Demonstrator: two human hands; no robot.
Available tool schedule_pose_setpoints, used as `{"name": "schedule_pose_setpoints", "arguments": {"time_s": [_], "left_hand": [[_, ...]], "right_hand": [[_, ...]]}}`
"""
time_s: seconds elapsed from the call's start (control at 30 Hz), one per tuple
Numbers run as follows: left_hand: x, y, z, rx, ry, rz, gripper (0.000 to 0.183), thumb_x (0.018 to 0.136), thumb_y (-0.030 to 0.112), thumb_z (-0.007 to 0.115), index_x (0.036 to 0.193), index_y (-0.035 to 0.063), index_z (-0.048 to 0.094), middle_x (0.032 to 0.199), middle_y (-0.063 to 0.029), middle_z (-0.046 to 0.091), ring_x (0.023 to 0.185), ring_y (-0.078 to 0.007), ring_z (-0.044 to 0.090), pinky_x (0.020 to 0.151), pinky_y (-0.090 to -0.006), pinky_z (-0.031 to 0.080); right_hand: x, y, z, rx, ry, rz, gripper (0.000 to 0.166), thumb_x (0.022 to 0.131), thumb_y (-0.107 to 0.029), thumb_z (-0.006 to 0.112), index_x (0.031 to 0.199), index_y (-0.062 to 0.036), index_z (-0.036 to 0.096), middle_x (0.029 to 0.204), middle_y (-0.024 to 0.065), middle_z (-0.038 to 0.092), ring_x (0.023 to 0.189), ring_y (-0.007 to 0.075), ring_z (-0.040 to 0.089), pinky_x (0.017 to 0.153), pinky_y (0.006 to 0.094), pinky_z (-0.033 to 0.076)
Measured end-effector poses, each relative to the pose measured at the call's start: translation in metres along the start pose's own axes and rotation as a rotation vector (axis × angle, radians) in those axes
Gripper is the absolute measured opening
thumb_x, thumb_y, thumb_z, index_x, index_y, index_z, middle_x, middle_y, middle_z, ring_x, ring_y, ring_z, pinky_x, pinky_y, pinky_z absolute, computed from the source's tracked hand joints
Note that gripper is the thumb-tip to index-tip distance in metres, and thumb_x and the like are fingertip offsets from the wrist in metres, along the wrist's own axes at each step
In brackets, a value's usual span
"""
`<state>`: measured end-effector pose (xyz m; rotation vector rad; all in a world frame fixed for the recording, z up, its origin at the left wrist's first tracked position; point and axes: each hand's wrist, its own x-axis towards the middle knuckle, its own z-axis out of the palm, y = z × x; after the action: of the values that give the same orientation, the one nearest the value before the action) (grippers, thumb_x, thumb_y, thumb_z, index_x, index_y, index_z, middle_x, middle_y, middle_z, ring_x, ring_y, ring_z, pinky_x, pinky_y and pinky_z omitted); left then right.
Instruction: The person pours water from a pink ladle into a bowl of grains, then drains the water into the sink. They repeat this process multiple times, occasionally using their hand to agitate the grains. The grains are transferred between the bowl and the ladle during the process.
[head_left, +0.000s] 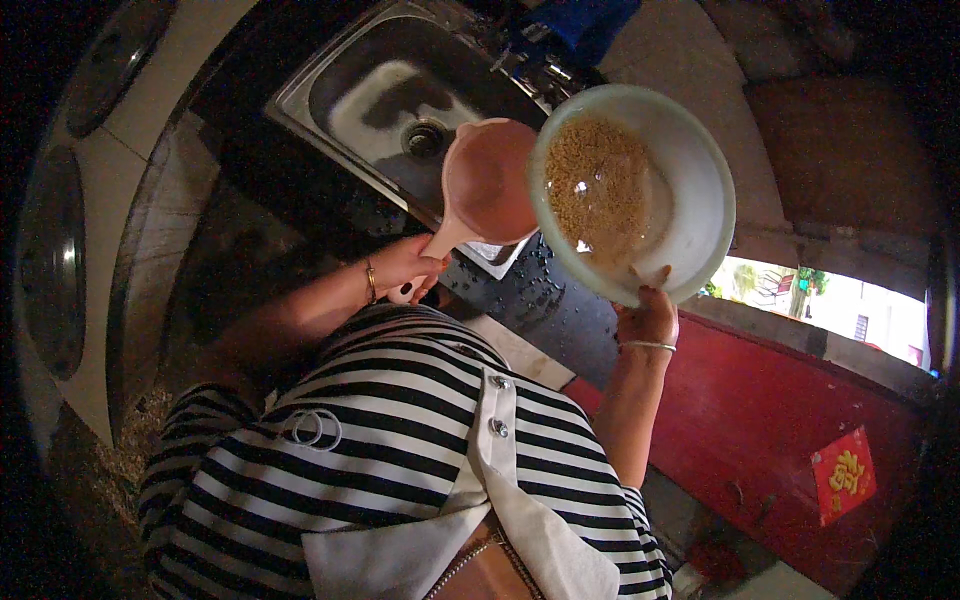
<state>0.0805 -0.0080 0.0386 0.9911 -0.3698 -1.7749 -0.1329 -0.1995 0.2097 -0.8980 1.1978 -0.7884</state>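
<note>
My left hand (412, 270) is closed around the handle of a pink plastic ladle-like scoop (491, 180), whose bowl lies over the near edge of a steel sink (352, 97). Gripping the rim of a pale round bowl (694, 202), my right hand (649, 311) has its thumb inside and its fingers mostly hidden beneath. Small brown grains (600, 169) sit in cloudy liquid on the bowl's left side. The scoop and bowl appear side by side; whether they touch, I cannot tell. Inside the sink the drain (424, 138) shows.
Water drops cover the dark countertop (517, 289) below the bowl. A faucet (551, 71) stands behind the sink near a blue item (592, 26). To the right is a red panel (750, 382) under a bright opening. Round dark burner-like discs (52, 262) lie far left.
</note>
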Motion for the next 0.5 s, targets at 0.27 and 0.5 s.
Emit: {"name": "schedule_pose_setpoints", "arguments": {"time_s": [0.27, 0.5], "left_hand": [[0.007, 0.0, 0.003, 0.019, -0.052, 0.028, 0.019, 0.079, 0.014, 0.049, 0.093, 0.0046, 0.041, 0.056, -0.004, 0.045, 0.043, -0.0133, 0.046, 0.037, -0.027, 0.04], [0.021, -0.001, 0.005, 0.017, -0.031, 0.024, 0.015, 0.079, 0.014, 0.047, 0.09, 0.0048, 0.042, 0.056, -0.0041, 0.045, 0.042, -0.013, 0.045, 0.035, -0.0271, 0.039]], "right_hand": [[0.008, -0.005, -0.009, 0.028, -0.04, -0.033, 0.053, 0.069, -0.003, 0.045, 0.121, -0.0087, 0.035, 0.115, 0.0131, 0.045, 0.105, 0.0313, 0.044, 0.076, 0.0509, 0.042], [0.001, -0.022, -0.011, 0.097, -0.052, -0.034, 0.057, 0.065, 0.002, 0.044, 0.12, -0.0104, 0.035, 0.117, 0.0143, 0.042, 0.105, 0.0335, 0.044, 0.08, 0.0505, 0.042]]}}
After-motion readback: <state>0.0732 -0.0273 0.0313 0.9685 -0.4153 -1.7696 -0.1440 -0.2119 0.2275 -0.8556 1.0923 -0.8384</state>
